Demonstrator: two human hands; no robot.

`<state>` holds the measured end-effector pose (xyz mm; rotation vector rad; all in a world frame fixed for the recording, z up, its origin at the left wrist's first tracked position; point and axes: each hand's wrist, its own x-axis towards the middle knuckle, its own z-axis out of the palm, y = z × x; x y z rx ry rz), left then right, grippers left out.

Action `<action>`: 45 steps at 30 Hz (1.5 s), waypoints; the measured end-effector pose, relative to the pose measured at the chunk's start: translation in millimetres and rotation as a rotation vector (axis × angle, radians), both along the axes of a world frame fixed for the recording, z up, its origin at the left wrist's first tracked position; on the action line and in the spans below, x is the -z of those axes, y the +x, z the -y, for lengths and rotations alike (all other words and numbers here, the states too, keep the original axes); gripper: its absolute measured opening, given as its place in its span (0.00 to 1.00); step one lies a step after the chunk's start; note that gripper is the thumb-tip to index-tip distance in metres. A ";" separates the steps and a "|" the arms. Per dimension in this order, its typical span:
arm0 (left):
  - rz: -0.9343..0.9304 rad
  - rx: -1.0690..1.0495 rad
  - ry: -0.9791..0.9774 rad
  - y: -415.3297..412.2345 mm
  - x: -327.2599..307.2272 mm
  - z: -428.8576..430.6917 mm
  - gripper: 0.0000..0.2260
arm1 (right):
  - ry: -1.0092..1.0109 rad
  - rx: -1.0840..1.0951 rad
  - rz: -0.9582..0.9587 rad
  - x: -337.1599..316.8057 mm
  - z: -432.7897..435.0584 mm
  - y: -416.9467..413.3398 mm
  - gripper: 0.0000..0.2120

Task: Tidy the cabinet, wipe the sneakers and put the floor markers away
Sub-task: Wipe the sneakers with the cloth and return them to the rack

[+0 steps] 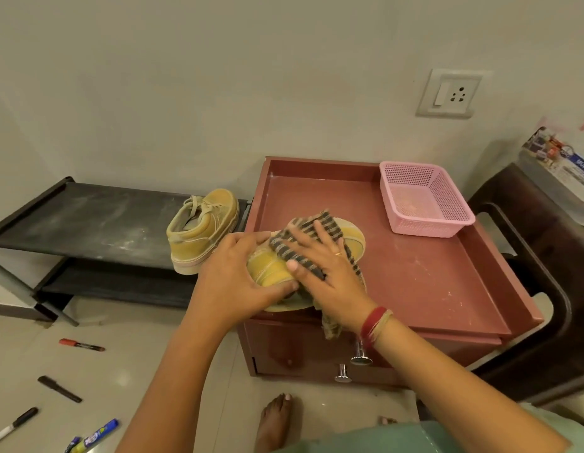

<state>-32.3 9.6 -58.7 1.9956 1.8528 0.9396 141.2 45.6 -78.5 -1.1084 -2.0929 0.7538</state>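
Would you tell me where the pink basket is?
Head view: the pink basket sits at the back right of the red cabinet, beyond the right hand.

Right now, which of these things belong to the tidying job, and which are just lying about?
Part of the job: the sneaker held by the left hand; the striped cloth under the right hand; the second sneaker on the black rack; the red marker and others on the floor; the cabinet.
Just lying about: the wall socket; the dark chair; perhaps the pink basket.
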 end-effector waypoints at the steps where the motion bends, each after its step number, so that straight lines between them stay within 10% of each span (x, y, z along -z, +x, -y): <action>1: 0.012 0.008 0.005 -0.1 -0.4 0.5 0.39 | 0.014 -0.037 0.001 1.0 3.9 -1.7 0.17; 38: 0.182 0.058 -0.213 -10.0 -1.0 2.1 0.42 | -0.339 0.375 -0.258 12.5 -10.5 39.1 0.22; 42: 0.176 0.104 -0.250 -12.2 3.2 7.0 0.44 | -0.062 0.305 -0.355 -29.0 7.1 25.9 0.13; 45: 0.250 0.066 -0.163 -10.9 2.9 7.4 0.46 | 0.120 0.101 -0.088 -39.5 22.7 2.5 0.21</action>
